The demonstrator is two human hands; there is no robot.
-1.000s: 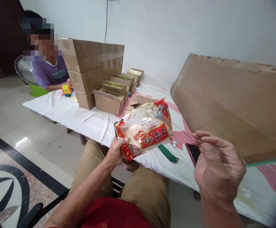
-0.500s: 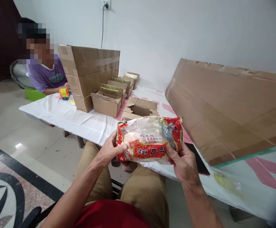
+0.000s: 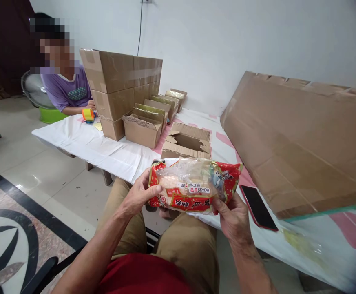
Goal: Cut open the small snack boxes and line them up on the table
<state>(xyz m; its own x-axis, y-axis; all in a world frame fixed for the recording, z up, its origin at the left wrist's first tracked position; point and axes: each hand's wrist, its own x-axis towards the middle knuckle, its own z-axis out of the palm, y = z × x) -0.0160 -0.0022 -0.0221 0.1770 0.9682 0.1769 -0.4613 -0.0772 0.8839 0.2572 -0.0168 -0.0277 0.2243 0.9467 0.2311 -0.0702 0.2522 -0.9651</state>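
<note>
Both my hands hold a red and clear bag of rice crackers above my lap, at the table's near edge. My left hand grips its left end, thumb on top and fingers underneath. At the right end, my right hand is closed round the lower corner, its thumb pressed on the front. Pale crackers show through the clear film. Just beyond the bag stands an open cardboard box with torn flaps. To the right of my right hand lies a phone with a red edge.
Taped cartons are stacked at the left, beside a row of open boxes. A large cardboard sheet leans at the right. Across the table sits a person in a purple shirt, near a yellow and orange tape roll.
The bag has tilted, its printed front leaning back and its right end nearer. My view has shifted slightly, and more of the phone shows. Both hands keep their hold.
</note>
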